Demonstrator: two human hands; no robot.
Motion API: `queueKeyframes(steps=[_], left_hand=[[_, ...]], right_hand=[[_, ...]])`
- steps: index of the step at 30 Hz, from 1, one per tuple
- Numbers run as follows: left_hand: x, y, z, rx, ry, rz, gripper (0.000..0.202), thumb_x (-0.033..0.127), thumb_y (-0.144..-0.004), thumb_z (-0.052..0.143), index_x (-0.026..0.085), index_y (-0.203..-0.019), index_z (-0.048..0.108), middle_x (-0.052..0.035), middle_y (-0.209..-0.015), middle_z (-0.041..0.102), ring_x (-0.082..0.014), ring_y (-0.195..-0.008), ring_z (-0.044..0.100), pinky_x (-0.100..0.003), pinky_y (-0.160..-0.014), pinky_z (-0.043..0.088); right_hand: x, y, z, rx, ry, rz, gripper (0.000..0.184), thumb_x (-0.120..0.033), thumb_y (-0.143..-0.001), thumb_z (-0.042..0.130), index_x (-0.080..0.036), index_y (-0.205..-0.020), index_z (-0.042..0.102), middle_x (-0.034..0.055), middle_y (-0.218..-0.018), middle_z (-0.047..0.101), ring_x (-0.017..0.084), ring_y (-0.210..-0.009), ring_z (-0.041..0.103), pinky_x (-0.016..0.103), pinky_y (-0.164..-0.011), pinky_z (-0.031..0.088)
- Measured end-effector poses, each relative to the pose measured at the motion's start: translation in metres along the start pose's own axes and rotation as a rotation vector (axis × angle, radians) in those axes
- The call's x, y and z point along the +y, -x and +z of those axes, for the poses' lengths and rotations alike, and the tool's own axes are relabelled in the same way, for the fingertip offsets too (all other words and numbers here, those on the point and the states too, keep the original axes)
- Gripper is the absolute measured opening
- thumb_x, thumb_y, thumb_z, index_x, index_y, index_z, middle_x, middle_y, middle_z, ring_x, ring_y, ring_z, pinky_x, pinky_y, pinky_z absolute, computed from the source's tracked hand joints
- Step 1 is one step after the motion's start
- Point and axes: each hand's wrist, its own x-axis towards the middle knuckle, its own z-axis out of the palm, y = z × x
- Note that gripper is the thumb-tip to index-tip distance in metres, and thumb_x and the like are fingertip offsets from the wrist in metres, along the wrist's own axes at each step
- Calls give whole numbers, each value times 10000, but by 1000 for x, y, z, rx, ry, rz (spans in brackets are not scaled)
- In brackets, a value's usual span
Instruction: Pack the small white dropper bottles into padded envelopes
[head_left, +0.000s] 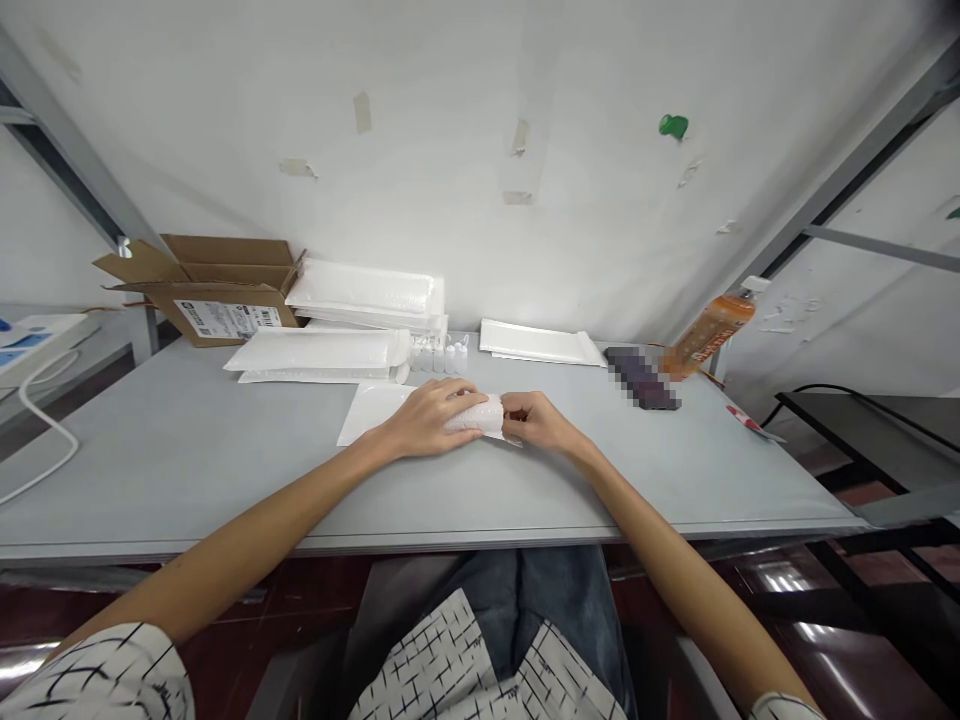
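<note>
A white padded bubble envelope (367, 408) lies on the table in front of me, its right end raised and rounded. My left hand (431, 418) is wrapped over that bulging part, thumb towards me and fingers on the far side. My right hand (541, 422) is closed at the envelope's right end, its curled fingertips touching the edge; whatever they pinch is hidden. Just behind my left hand stand several small clear bottles (439, 358) with white tops.
White padded envelopes (315, 352) are stacked behind on the left, with more envelopes (364, 288) beyond. An open cardboard box (225, 312) stands beside them. Another flat envelope (540, 342), a blurred dark phone-like object (643, 378) and an orange drink bottle (712, 328) are at the back right.
</note>
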Motion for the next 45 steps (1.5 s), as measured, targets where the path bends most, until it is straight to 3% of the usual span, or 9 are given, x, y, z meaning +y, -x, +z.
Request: queueKeyframes(steps=[6, 9, 16, 20, 24, 31, 36, 41, 45], left_hand=[[-5, 0, -9, -188, -117, -66, 780, 610, -775, 678, 245, -1431, 464, -151, -1398, 511, -363, -1240, 507, -494, -995, 413], [-3, 0, -17, -222, -127, -93, 629, 458, -836, 643, 218, -1399, 498, -128, -1277, 609, -319, -1132, 586, -454, -950, 450], [7, 10, -73, 151, -60, -141, 525, 272, -799, 590, 225, -1321, 560, -70, -1263, 636, -257, -1138, 598, -386, -952, 491], [-21, 16, -123, 306, -158, -255, 531, 342, -769, 602, 211, -1284, 588, -56, -1245, 645, -271, -1131, 600, -404, -977, 475], [-75, 27, -149, 179, -345, -353, 539, 320, -737, 568, 223, -1267, 609, -60, -1209, 654, -282, -1113, 590, -403, -952, 462], [-134, 52, -121, -19, -548, -433, 473, 477, -812, 569, 236, -1212, 644, -119, -1258, 612, -312, -1205, 516, -475, -1023, 368], [-131, 58, -89, 150, -472, -350, 580, 642, -838, 551, 174, -1165, 653, -157, -1168, 640, -307, -1117, 562, -446, -996, 406], [-122, 61, -79, 303, -500, -300, 598, 651, -842, 547, 167, -1183, 627, -176, -1202, 607, -325, -1146, 534, -495, -1008, 388], [-111, 57, -76, 446, -481, -235, 512, 563, -906, 485, 156, -1190, 612, -192, -1235, 570, -329, -1188, 504, -507, -1020, 370]], right_hand=[[0, 9, -29, 220, 60, 93, 292, -436, -791, 655, -155, -771, 732, 35, -714, 640, 105, -554, 433, 254, -508, 339], [3, 14, -43, 317, 70, 153, 392, -532, -785, 647, -154, -689, 688, 26, -611, 596, 108, -508, 418, 266, -495, 337], [12, 17, -52, 362, 252, 167, 482, -599, -820, 561, -159, -657, 673, 28, -539, 586, 129, -471, 462, 283, -526, 365], [14, 17, -52, 348, 323, 152, 518, -620, -835, 519, -164, -634, 662, 30, -514, 585, 139, -460, 479, 289, -543, 382], [15, 17, -54, 359, 317, 167, 547, -645, -841, 486, -161, -671, 675, 49, -581, 637, 143, -467, 505, 289, -544, 392], [20, 16, -53, 356, 357, 155, 567, -658, -850, 472, -164, -656, 671, 35, -541, 616, 143, -453, 502, 296, -554, 398], [27, 14, -56, 411, 407, 108, 498, -609, -863, 488, -181, -694, 677, 54, -623, 666, 182, -512, 567, 323, -588, 426], [44, -6, -81, 580, 663, 131, 283, -385, -856, 526, -202, -945, 723, 90, -1019, 720, 243, -837, 670, 350, -727, 473], [62, -36, -106, 409, 883, 251, 429, -306, -841, 595, -193, -1254, 630, 119, -1308, 623, 291, -1186, 574, 367, -882, 471]])
